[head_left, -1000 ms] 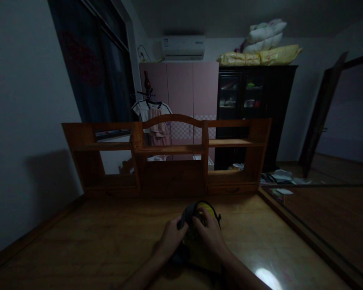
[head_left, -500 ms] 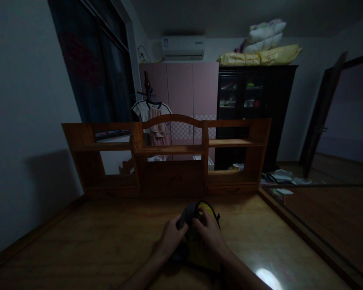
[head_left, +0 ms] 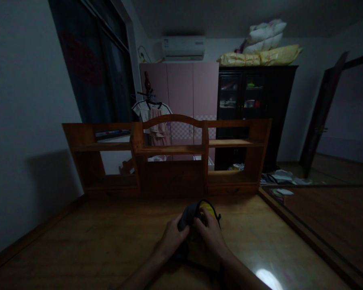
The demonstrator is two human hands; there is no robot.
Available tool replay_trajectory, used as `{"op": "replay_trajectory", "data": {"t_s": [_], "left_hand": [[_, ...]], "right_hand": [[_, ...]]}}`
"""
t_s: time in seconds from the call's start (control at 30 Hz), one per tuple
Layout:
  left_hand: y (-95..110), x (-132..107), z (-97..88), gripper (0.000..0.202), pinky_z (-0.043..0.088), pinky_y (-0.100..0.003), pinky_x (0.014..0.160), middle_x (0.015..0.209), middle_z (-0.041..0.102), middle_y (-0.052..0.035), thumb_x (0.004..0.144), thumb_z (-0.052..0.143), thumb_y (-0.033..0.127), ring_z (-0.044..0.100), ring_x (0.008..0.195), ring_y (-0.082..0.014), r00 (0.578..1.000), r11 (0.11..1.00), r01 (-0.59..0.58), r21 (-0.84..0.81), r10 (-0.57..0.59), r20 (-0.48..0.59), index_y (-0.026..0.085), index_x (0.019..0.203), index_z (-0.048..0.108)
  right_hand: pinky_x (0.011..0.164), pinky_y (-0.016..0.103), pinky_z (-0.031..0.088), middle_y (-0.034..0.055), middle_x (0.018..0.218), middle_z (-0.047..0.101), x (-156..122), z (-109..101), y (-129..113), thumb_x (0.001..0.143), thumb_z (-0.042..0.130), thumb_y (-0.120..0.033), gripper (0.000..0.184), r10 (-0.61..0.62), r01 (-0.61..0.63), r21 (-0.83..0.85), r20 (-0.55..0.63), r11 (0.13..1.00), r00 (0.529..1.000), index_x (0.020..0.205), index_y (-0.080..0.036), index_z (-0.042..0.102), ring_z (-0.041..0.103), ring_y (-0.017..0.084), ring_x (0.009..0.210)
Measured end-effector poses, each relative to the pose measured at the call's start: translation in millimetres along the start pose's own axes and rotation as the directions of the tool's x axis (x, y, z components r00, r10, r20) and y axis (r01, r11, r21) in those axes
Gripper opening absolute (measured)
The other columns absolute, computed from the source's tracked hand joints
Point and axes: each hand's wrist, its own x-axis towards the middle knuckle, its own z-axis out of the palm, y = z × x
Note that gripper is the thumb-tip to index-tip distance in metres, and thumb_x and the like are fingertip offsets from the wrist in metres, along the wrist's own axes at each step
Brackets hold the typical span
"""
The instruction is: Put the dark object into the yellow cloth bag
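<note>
Your two hands, the left hand (head_left: 172,238) and right hand (head_left: 211,235), each grasp one yellow-and-grey pouch (head_left: 206,209) lying between them on the counter (head_left: 93,241). One wooden shelf unit (head_left: 169,173) stands beyond them.

Dim throughout, with a cool grey cast; one soft white glare patch, a lamp's reflection, lies at lower right on the glossy counter (head_left: 93,241); the wooden shelf (head_left: 172,169) throws a broad dark shadow leftward onto the wall (head_left: 24,121); the left hand (head_left: 172,237), the right hand (head_left: 210,235) and the yellow and grey thing (head_left: 206,208) they grip are murky, fine detail lost; straight lines lean and bow toward the edges; the far furniture looks grainy.
</note>
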Motion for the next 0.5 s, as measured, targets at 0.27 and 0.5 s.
{"op": "replay_trajectory", "data": {"t_s": [0.27,0.5], "left_hand": [[0.8,-0.5,-0.9,0.038,0.048,-0.029,0.086,0.106,0.069,-0.0081,0.082,0.055,0.031,0.063,0.098,-0.0242,1.0,1.0,0.009,0.013,-0.009,-0.021,0.011,0.113,0.064],[-1.6,2.1,-0.4,0.034,0.048,-0.029,0.085,0.104,0.07,-0.0087,0.083,0.053,0.029,0.064,0.096,-0.0246,1.0,0.999,-0.003,0.041,0.004,-0.029,0.011,0.11,0.066]], "right_hand": [[0.078,0.033,0.049,0.0092,0.097,0.069,1.1,0.6,0.3,0.081,0.052,-0.029,0.033,-0.008,0.008,0.012,0.002,1.0,1.0,0.109,-0.014,0.063,0.064,0.025,0.087],[0.083,0.034,0.049,0.0084,0.101,0.069,-0.5,1.0,-1.9,0.08,0.052,-0.027,0.03,-0.029,0.03,0.043,-0.005,0.999,1.0,0.106,-0.016,0.064,0.064,0.025,0.094]]}}
